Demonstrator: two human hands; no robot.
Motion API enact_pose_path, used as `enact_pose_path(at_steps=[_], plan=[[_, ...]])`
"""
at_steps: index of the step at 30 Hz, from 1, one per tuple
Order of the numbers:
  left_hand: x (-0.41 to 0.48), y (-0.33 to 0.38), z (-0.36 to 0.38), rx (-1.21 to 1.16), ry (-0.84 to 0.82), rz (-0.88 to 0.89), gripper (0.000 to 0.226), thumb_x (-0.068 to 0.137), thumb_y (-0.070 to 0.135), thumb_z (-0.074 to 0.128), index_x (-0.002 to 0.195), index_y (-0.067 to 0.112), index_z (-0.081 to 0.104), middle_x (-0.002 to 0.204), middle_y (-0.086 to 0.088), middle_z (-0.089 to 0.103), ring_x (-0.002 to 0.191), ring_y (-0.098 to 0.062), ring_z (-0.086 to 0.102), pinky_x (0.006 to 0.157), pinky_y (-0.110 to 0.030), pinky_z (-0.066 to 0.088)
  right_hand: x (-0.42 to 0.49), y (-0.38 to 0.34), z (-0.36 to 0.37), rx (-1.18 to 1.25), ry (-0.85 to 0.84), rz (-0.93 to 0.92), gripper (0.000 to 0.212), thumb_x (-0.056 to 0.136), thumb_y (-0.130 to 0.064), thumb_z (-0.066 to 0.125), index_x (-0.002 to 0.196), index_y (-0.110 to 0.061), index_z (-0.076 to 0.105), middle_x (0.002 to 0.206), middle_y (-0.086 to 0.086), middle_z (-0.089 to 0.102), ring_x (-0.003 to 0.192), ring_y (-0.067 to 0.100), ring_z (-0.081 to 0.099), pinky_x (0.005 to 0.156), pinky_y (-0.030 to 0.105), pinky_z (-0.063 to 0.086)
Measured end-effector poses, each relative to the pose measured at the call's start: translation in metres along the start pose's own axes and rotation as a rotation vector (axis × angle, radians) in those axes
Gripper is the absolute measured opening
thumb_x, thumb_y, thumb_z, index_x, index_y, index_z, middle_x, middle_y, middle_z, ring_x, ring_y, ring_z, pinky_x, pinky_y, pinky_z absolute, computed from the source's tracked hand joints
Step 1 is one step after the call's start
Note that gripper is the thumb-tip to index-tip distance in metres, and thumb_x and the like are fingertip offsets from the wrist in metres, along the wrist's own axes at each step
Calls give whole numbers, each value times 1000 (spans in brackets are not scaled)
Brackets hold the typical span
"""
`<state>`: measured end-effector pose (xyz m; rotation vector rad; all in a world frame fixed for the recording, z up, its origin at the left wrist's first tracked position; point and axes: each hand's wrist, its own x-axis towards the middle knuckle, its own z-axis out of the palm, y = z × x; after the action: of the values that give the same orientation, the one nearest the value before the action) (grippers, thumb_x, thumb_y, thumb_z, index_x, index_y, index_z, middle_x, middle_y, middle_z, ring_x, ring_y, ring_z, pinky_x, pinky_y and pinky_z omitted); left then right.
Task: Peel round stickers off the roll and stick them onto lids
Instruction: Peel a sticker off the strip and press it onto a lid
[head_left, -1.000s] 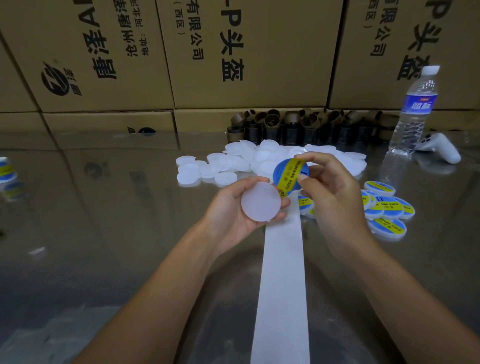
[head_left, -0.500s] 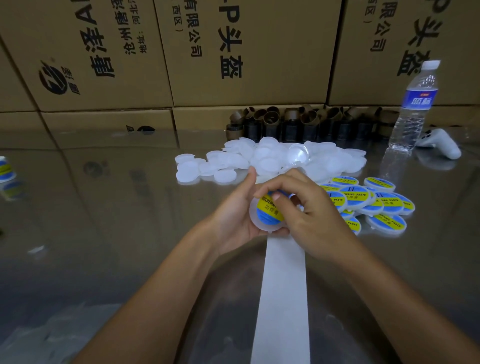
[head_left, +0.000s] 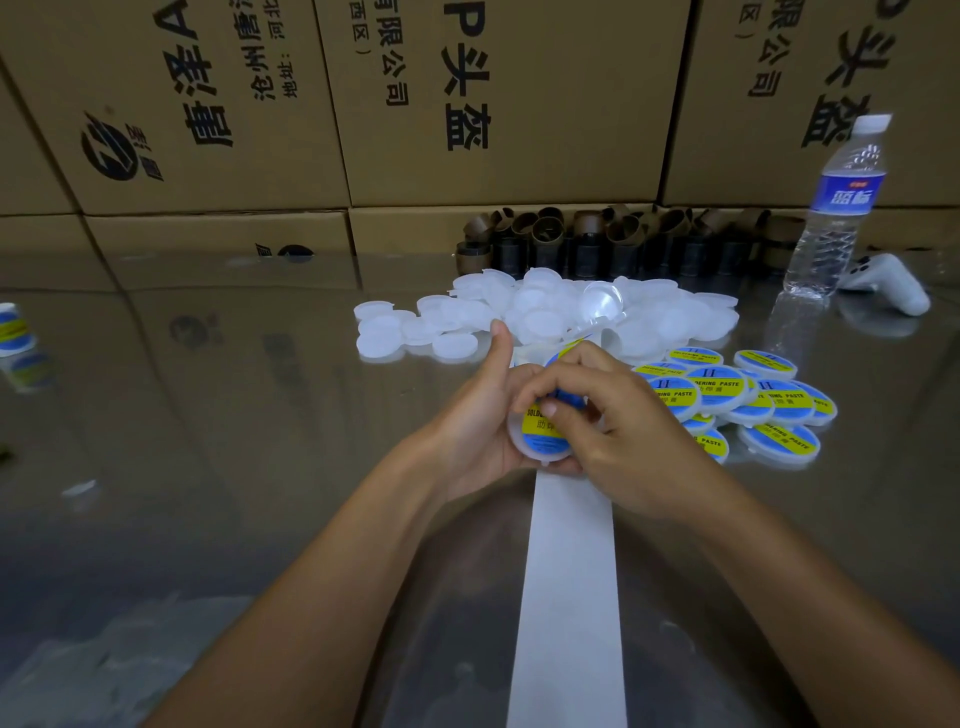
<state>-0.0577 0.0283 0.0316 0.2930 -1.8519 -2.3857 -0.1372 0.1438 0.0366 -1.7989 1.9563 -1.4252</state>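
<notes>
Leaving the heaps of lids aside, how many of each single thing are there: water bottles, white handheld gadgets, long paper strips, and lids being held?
Water bottle: 1
White gadget: 1
Paper strip: 1
Held lid: 1
Total: 4

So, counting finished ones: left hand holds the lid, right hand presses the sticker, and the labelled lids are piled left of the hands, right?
No: the head view shows the labelled lids piled right of the hands. The left hand does hold the lid and the right hand presses the sticker.
</notes>
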Motion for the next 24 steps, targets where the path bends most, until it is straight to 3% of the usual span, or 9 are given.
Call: enact_pose_path(at_steps=[5, 12, 16, 24], plan=[[-1, 0, 2, -32, 12, -8, 95, 90, 67, 0, 139, -6, 35, 131, -32, 48, 105, -31, 56, 83, -41, 50, 0, 1, 0, -11, -17, 16, 34, 92, -2, 52, 82, -31, 66, 86, -10, 41, 88, 10, 48, 74, 46, 53], [0, -1, -1, -34, 3, -8, 94, 90, 68, 2, 135, -3, 44, 105, -16, 62, 84, -20, 65, 67, -29, 56, 0, 5, 2, -118, 3, -20, 34, 89, -3, 55, 81, -35, 64, 86, -9, 43, 86, 3, 46, 73, 16, 39], [1, -2, -2, -44, 2, -9, 94, 89, 70, 4, 135, -2, 44, 110, -16, 63, 90, -22, 66, 69, -32, 57, 0, 7, 3, -142, 13, -37, 36, 88, -3, 56, 81, -38, 62, 87, -11, 44, 87, 0, 46, 72, 9, 34], [1, -2, -2, -52, 10, -20, 93, 89, 70, 5, 137, -1, 43, 106, -16, 63, 78, -18, 68, 59, -28, 54, 1, 7, 3, -157, 8, -40, 38, 88, -3, 56, 81, -39, 62, 88, -9, 45, 87, 0, 46, 72, 8, 34]])
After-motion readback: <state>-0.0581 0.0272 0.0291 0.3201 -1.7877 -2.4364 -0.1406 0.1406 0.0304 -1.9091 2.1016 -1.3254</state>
